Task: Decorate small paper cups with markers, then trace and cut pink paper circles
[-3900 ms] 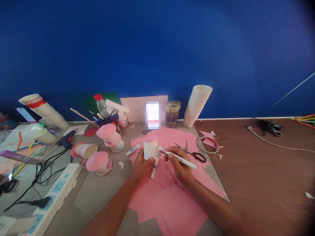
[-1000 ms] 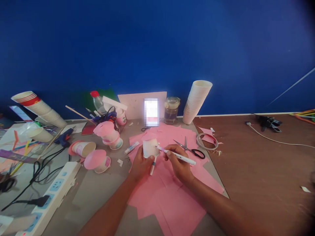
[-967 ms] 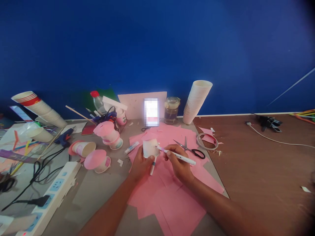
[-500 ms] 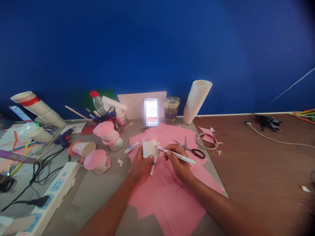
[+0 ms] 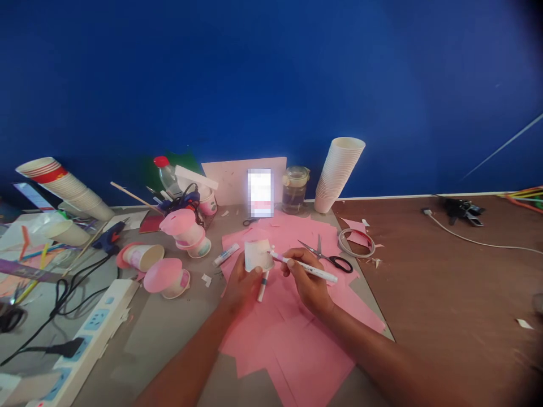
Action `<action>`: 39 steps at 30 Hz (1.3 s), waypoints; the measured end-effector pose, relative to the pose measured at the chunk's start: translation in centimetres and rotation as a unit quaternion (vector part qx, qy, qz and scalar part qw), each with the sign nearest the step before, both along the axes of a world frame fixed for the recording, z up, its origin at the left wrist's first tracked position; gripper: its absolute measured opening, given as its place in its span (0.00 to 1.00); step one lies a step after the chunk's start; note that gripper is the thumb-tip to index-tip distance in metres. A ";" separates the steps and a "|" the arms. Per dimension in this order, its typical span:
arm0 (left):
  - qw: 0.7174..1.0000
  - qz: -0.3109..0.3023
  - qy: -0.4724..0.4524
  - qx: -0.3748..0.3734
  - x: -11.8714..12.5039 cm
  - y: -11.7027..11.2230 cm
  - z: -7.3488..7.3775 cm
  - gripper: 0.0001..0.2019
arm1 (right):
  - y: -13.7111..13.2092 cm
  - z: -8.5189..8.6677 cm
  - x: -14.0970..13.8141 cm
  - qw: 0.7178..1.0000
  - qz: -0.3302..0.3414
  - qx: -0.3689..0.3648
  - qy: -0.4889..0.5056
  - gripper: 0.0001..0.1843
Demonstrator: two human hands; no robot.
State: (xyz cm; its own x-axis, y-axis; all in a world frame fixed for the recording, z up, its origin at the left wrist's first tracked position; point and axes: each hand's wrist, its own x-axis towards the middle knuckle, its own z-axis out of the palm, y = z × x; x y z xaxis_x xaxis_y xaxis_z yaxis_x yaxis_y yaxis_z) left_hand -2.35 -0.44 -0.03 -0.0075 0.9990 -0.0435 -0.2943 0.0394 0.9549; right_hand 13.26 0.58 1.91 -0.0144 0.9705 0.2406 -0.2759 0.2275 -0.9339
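Note:
My left hand (image 5: 242, 287) is closed around a small white paper cup (image 5: 257, 255), its thumb on the near side. Between the fingers of my right hand (image 5: 309, 282) is a white marker (image 5: 311, 269), its pinkish tip end close to the cup's right side; whether it touches I cannot tell. Below the cup a second marker (image 5: 262, 288) lies on overlapping pink paper sheets (image 5: 297, 350). To the left of the cup rests another marker (image 5: 226, 255). Black-handled scissors (image 5: 335, 261) lie with blades apart beyond my right hand.
Pink-topped paper cups (image 5: 165, 277) stand at left near a power strip (image 5: 85, 339) and a blue glue gun (image 5: 109, 237). At the back are a lit screen (image 5: 260, 192), a jar (image 5: 296, 189) and stacked cups (image 5: 339, 175). A tape roll (image 5: 356, 243) lies at right.
The cup has tilted or turned very slightly in my left hand. My right hand and the marker stay almost where they were.

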 end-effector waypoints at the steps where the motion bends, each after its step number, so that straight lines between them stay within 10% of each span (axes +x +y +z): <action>1: 1.000 -0.001 0.000 0.001 0.0 0.0 -0.1 0.17 | 0.0 0.0 0.0 1.000 0.005 -0.001 -0.003 0.04; 39: 1.000 -0.008 -0.021 0.010 0.0 0.0 0.1 0.20 | 0.3 -0.7 0.1 0.997 0.025 -0.028 0.064 0.03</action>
State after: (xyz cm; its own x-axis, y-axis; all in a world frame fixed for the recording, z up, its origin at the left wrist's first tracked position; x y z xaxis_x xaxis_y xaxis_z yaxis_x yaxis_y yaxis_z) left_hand -2.32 -0.49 0.03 0.0107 0.9997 -0.0228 -0.3340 0.0251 0.9422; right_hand 13.37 0.93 1.22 -0.0362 0.9812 0.1896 -0.4030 0.1593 -0.9012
